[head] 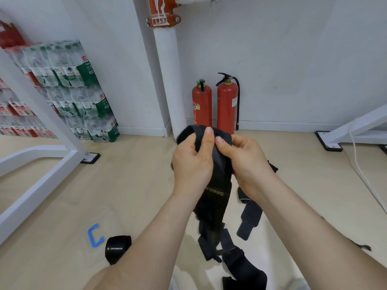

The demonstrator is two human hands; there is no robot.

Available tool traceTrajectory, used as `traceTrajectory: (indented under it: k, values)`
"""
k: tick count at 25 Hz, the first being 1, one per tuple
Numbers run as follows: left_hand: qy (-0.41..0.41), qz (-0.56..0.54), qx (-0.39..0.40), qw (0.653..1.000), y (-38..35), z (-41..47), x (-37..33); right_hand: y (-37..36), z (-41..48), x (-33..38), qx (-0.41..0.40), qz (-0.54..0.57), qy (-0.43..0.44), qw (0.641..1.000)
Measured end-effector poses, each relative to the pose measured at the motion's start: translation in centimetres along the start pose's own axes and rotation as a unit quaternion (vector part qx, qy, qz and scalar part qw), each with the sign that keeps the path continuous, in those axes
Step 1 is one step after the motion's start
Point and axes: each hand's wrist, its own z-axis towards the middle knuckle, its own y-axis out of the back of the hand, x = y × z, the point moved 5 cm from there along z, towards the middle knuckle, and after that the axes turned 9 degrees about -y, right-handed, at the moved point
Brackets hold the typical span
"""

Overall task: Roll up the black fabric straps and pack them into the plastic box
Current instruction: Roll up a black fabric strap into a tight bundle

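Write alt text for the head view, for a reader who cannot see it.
The left hand and right hand grip a black strap held up above a pale floor, its lower end hanging. More straps lie on the floor below, and two red extinguishers stand by the wall behind.

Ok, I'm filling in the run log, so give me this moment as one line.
step: rolling | left hand: grips held strap | right hand: pinches held strap | loose straps: on floor
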Motion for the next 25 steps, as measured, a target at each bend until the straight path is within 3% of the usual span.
traceTrajectory:
  k: [4,7,9,11,13,15,17,18,19,20,22,23,25]
  values:
    - [0.023,0.022,0.050,0.998,-0.1,0.0,0.0,0.2,0.0,0.4,-0.068,-0.079,0.083,0.991]
    - [-0.031,0.092,0.036,0.995,-0.2,-0.1,-0.6,0.3,0.3,-0.1,-0.090,-0.101,0.063,0.989]
    - [-0.013,0.055,0.065,0.996,-0.6,-0.3,-0.5,0.7,0.5,0.0,-0.124,-0.145,0.075,0.979]
    - [0.001,0.047,0.114,0.992,-0.9,-0.6,-0.6,1.0,0.3,1.0,-0.185,-0.265,0.146,0.935]
    - [-0.039,0.120,0.122,0.985,-0.7,-0.8,-1.0,0.7,0.0,1.6,-0.206,-0.344,0.192,0.896]
    - [-0.062,0.195,0.106,0.973,-0.4,-0.9,-1.4,0.2,0.0,1.6,-0.212,-0.433,0.185,0.856]
    - [-0.058,0.246,0.073,0.965,0.1,-0.6,-1.3,-0.2,-0.7,2.2,-0.233,-0.550,0.200,0.776]
    - [-0.047,0.259,0.052,0.963,0.6,-0.3,-1.2,-0.4,-0.9,2.1,-0.215,-0.579,0.205,0.760]
    - [-0.032,0.260,0.034,0.964,1.0,0.0,-1.1,-0.5,-1.0,1.7,-0.162,-0.581,0.193,0.774]
    - [-0.011,0.247,0.024,0.969,1.4,0.3,-0.7,-0.9,-1.1,0.8,-0.074,-0.560,0.151,0.811]
    - [0.032,0.195,0.033,0.980,1.5,0.7,0.0,-2.2,-1.7,-2.2,0.114,-0.477,0.023,0.871]
    - [0.040,0.173,0.053,0.983,1.2,0.6,0.2,-2.7,-2.1,-3.4,0.160,-0.445,-0.007,0.881]
    - [0.021,0.144,0.099,0.984,0.4,0.2,0.1,-2.9,-1.5,-4.4,0.132,-0.406,0.031,0.904]
